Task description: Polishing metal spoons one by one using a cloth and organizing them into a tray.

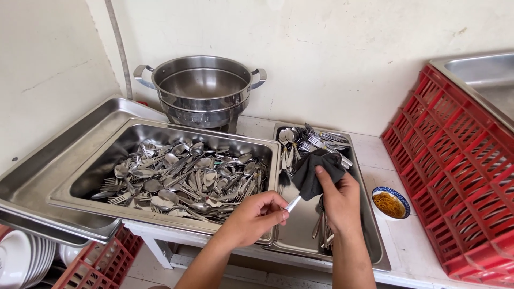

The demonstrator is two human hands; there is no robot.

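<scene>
My left hand (256,215) pinches the handle end of a metal utensil (293,204) over the front edge of a narrow steel tray (375,251). A dark grey cloth (315,172) is wrapped over the utensil's other end, and my right hand (339,199) grips that cloth. Forks and spoons (310,142) lie at the back of the narrow tray, and a few more lie under my right hand. A large steel pan (134,134) to the left holds a heap of several spoons and forks (182,179).
A round steel pot (203,91) with two handles stands against the wall. A red plastic crate (460,176) leans at the right, with a steel sink (482,75) behind it. A small bowl with orange contents (390,202) sits beside the crate. White plates (24,259) are stacked low left.
</scene>
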